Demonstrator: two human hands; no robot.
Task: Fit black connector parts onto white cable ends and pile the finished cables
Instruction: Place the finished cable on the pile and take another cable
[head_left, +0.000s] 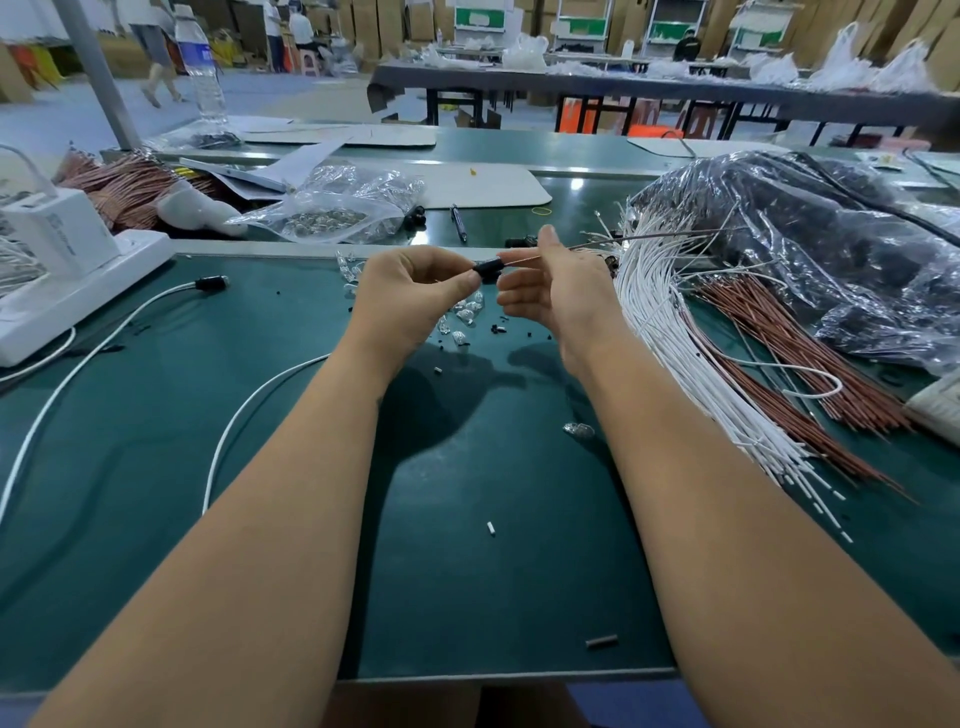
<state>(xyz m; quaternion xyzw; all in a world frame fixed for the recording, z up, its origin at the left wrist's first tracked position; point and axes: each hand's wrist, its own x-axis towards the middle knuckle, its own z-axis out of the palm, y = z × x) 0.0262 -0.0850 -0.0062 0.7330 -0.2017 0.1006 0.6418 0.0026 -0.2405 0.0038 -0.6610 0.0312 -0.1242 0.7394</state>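
Mid-fit step, my read. Left hand (415, 291) pinches a black connector part (487, 267) between thumb and fingertips, held up above the green surface (467, 519), centre of view. Right hand (556, 291) pinches a thin wire (649, 240) at the connector's right end; the wire runs off right toward the bundle. The wire in hand looks brownish rather than white, too thin and blurred for me to call. I can't tell whether its tip is already inside the connector or just at the mouth.

Next move, as I judge it: keep the connector steady, line the wire up with its bore, push straight in until seated, then lay the cable on the pile. The wire is thin and likely to buckle, so the grip should sit close to the tip.

Counts:
- Hands: two, both clamped, close together, bridged by the connector.
- Connector in hand: one. Loose black bits (496, 328) on the surface under the hands: several, too small to count.
- White cables (675, 364): one fanned bundle right of the hands, dozens, uncountable.
- Brown wires (779, 353): one bundle beside the white one, plus a second heap (130, 182) far left.
- Clear small parts (462, 317): a scatter under the hands.
- Finished-looking white cable with black end (210, 283): one, left of the hands.
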